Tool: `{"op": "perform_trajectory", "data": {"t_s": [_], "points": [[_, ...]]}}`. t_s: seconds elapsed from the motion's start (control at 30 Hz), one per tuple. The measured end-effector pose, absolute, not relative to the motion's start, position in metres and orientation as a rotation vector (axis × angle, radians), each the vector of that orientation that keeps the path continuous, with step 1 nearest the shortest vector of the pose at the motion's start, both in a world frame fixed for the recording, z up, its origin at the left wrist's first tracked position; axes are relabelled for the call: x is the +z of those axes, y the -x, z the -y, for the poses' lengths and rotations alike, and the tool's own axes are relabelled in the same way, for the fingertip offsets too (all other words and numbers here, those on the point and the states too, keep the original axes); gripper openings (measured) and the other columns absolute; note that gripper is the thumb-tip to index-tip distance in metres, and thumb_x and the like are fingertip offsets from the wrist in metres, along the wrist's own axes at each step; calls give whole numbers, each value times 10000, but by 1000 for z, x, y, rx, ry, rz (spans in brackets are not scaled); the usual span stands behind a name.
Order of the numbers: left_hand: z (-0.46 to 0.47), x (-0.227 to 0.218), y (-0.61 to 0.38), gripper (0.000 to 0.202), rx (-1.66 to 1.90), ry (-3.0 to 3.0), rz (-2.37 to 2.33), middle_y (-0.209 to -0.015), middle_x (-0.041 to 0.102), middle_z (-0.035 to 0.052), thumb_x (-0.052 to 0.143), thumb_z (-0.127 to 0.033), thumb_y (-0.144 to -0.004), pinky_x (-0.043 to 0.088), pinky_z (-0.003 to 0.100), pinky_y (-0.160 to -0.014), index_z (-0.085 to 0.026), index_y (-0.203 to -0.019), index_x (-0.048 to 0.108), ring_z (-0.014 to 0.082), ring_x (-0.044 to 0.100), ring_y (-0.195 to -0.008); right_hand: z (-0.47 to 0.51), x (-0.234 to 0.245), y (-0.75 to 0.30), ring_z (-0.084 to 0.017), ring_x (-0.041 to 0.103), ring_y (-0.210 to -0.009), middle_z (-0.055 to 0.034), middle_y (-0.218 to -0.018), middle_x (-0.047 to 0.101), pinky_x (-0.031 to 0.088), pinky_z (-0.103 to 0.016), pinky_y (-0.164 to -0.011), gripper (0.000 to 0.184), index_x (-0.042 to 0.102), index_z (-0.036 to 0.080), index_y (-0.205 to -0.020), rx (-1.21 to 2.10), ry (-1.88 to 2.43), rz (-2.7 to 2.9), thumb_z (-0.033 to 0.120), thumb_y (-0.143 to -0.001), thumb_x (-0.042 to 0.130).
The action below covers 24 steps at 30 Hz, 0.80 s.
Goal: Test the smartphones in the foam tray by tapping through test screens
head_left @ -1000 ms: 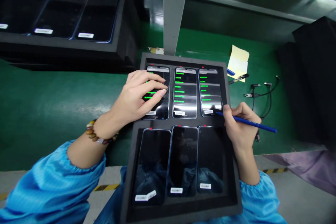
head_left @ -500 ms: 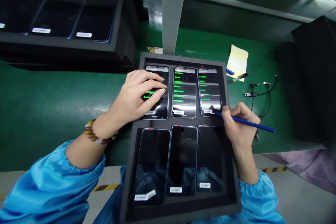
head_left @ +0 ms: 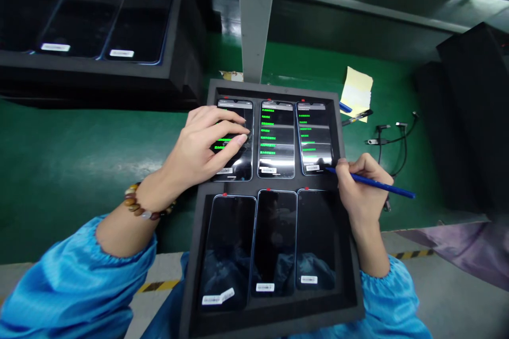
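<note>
Before me a black foam tray [head_left: 274, 323] holds two rows of smartphones. The upper row is lit with green text: a left phone [head_left: 238, 161], a middle phone [head_left: 277, 140] and a right phone [head_left: 317, 140]. In the lower row the screens are dark, as on the lower middle phone [head_left: 275, 243]. My left hand [head_left: 207, 143] lies over the upper left phone with fingers spread, hiding part of its screen. My right hand [head_left: 363, 185] is closed round a blue pen [head_left: 382, 184], whose tip is at the lower edge of the upper right phone.
Another foam tray of dark phones [head_left: 137, 24] stands at the upper left. A metal post [head_left: 256, 21] rises behind my tray. On the green bench lie a yellow paper note [head_left: 356, 90], pens and short cables [head_left: 392, 141]. Black blocks [head_left: 473, 116] stand at the right.
The whole view has shifted slightly, with the scene a little further left. Both hands keep their places over the tray, and the pen is still in my right hand.
</note>
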State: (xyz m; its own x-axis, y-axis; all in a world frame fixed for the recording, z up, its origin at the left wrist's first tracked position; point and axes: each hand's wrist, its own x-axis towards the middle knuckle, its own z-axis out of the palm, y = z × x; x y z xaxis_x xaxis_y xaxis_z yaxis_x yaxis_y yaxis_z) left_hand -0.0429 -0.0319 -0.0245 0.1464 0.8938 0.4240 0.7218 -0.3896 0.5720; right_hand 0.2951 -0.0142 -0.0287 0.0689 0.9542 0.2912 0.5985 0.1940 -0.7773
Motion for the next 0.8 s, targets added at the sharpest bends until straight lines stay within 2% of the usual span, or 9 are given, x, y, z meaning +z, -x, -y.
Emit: {"op": "perform_trajectory", "data": {"t_s": [0.17, 0.27, 0.4, 0.5, 0.6, 0.7, 0.8], "points": [[32, -24, 43, 149, 1060, -2188, -1591, -1238, 803, 57, 662, -334, -1022, 487, 551, -1129, -285, -1078, 791, 291, 735, -1168, 13, -31, -296, -104, 323, -543, 73, -572, 341, 281, -297, -552, 467, 363, 242, -614, 532, 1501, 1635, 221, -926, 710], [32, -24, 42, 143, 1077, -2196, -1579, -1235, 802, 57, 660, -325, -1028, 484, 536, -1125, -277, -1076, 786, 280, 734, -1165, 15, -26, -295, -110, 369, -515, 75, -548, 381, 310, -301, -537, 481, 390, 250, -614, 564, 1503, 1557, 267, -936, 747], [32, -25, 42, 140, 1096, -2197, -1544, -1226, 800, 55, 658, -323, -1040, 492, 508, -1114, -266, -1073, 781, 262, 734, -1160, 24, -3, -283, -118, 491, -486, 63, -548, 538, 374, -292, -507, 429, 514, 247, -677, 648, 1481, 1488, 368, -918, 848], [33, -26, 40, 145, 1119, -2214, -1521, -1210, 801, 60, 648, -309, -1052, 497, 489, -1102, -244, -1056, 777, 247, 737, -1138, 32, 10, -267, -137, 624, -536, 19, -659, 694, 462, -275, -504, 319, 631, 235, -766, 911, 1389, 1619, 399, -911, 864], [34, -27, 39, 151, 1144, -2200, -1518, -1183, 804, 58, 634, -288, -1058, 497, 479, -1098, -234, -1035, 774, 235, 737, -1111, 35, 7, -253, -138, 627, -475, 30, -627, 696, 464, -262, -450, 354, 572, 244, -768, 1137, 1336, 1608, 407, -932, 840], [36, -27, 38, 167, 1143, -2162, -1540, -1167, 804, 54, 622, -295, -1064, 498, 480, -1097, -238, -1008, 769, 237, 733, -1111, 35, -6, -249, -126, 582, -442, 51, -555, 632, 456, -265, -465, 446, 473, 253, -711, 1126, 1343, 1634, 389, -942, 829], [37, -26, 37, 179, 1163, -2153, -1535, -1158, 804, 58, 618, -297, -1064, 500, 482, -1091, -233, -985, 765, 241, 733, -1107, 34, -15, -250, -120, 552, -464, 51, -543, 607, 461, -283, -523, 459, 450, 253, -686, 1098, 1325, 1723, 371, -988, 775]]}}
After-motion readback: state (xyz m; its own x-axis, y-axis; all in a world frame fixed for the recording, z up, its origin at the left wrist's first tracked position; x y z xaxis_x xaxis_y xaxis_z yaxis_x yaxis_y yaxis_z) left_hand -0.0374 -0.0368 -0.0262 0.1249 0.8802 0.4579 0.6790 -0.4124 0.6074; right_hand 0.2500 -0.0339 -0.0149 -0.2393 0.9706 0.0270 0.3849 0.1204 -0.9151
